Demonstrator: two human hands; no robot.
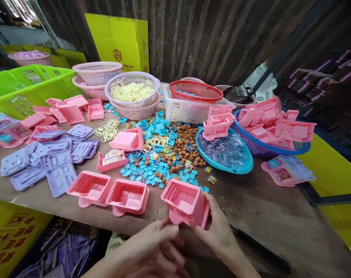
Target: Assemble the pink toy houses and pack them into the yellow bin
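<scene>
My right hand grips a pink plastic box by its right side, thumb near the lower front edge. The box has an open hollow facing up and a rounded tab at the front. Just below and left of it is my left hand, its fingers loosely bent and apart, slightly blurred, with nothing visible in them. Whether its fingertips touch the box I cannot tell. Two similar boxes, a left one and a middle one, stand side by side along the table's front edge.
Small blue pieces and brown pieces lie heaped mid-table. Lilac panels spread at left. A turquoise tray holds clear packets; a blue basket holds pink parts. A black tool lies at right. Baskets line the back.
</scene>
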